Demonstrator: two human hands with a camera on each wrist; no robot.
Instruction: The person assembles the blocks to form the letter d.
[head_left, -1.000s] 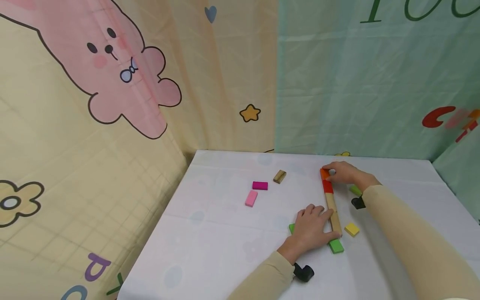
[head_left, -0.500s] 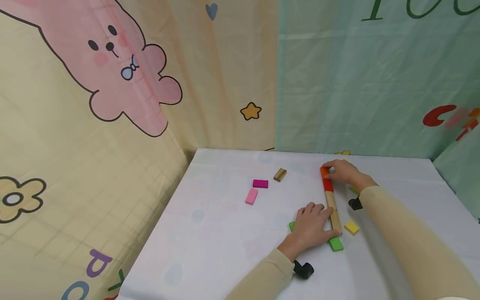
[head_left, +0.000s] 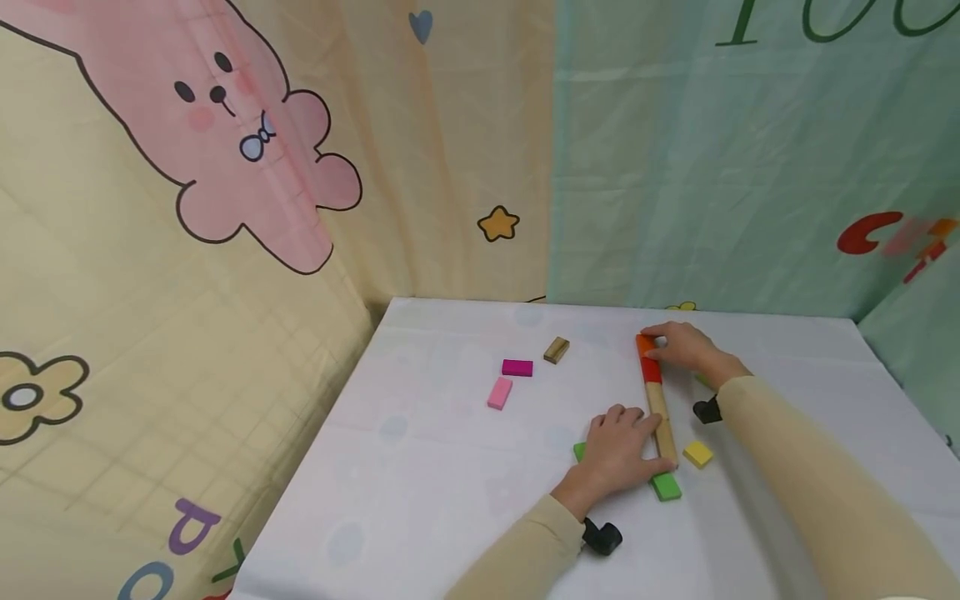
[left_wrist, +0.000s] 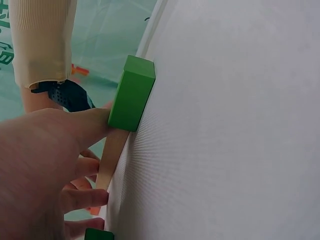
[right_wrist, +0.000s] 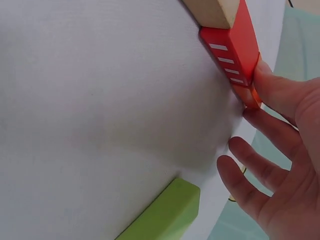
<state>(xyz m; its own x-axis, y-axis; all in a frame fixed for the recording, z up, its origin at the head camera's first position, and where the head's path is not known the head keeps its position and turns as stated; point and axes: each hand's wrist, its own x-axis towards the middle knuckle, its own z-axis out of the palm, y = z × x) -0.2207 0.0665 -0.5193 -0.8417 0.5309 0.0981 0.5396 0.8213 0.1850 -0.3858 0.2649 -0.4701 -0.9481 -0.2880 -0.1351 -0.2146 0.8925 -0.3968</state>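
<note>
Blocks lie end to end in a row: an orange block (head_left: 647,342) at the far end, a red block (head_left: 651,371), then plain wooden blocks (head_left: 656,400). A green block (head_left: 666,487) lies at the near end. My right hand (head_left: 684,346) pinches the orange block between thumb and index finger; its other fingers spread free in the right wrist view. My left hand (head_left: 617,450) rests beside the row, fingers spread and fairly straight. Its thumb touches where wood and green meet, and the index fingertip touches the wood. Another green block (head_left: 580,451) is partly hidden behind this hand.
A yellow block (head_left: 698,454) lies right of the row. A lime green block (right_wrist: 167,212) sits near my right wrist, mostly hidden in the head view. Magenta (head_left: 517,367), pink (head_left: 500,393) and brown-gold (head_left: 557,350) blocks lie left on the white-covered table (head_left: 420,500).
Both hands keep their places on the row and the blocks lie as before. Only the head view has shifted slightly.
</note>
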